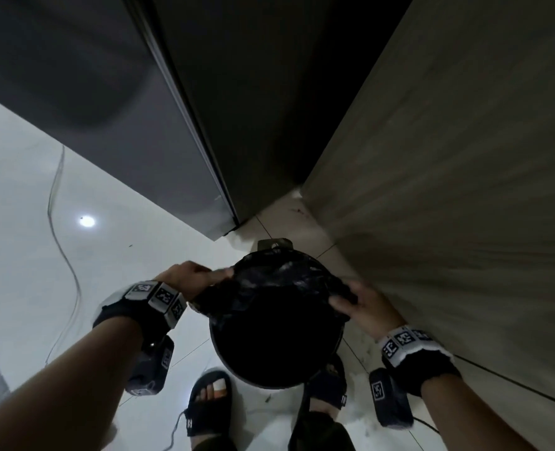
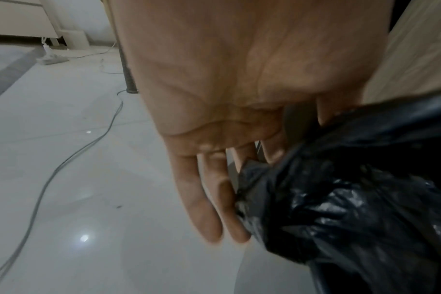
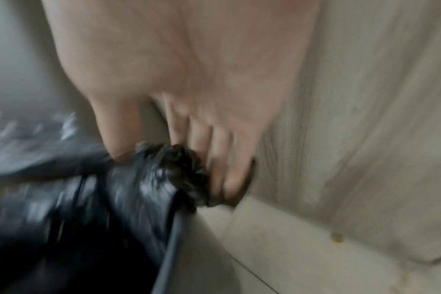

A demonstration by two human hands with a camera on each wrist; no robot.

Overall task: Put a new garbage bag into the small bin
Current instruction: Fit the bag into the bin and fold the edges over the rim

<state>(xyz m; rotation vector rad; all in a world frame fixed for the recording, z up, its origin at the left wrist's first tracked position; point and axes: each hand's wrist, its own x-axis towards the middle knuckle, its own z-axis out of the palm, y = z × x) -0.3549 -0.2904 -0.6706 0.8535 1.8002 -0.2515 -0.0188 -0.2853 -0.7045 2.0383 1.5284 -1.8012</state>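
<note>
A small round dark bin point(image 1: 216, 348) stands on the white floor between my feet. A black garbage bag point(image 1: 279, 283) is stretched across the far half of its mouth; the near half gapes dark. My left hand point(image 1: 219, 279) grips the bag's bunched left edge point(image 2: 315, 199), thumb on top, at the bin's left rim. My right hand point(image 1: 341, 299) pinches the bunched right edge point(image 3: 179, 171) between thumb and fingers, just outside the bin's right rim point(image 3: 171, 238). Both wrist views are blurred.
A dark grey appliance point(image 1: 123, 109) rises at the back left and a wood-grain cabinet side point(image 1: 465, 157) stands close on the right. The bin's pedal point(image 1: 274, 245) points away. A cable point(image 1: 59, 222) trails over the floor; a power strip point(image 2: 52, 59) lies farther off.
</note>
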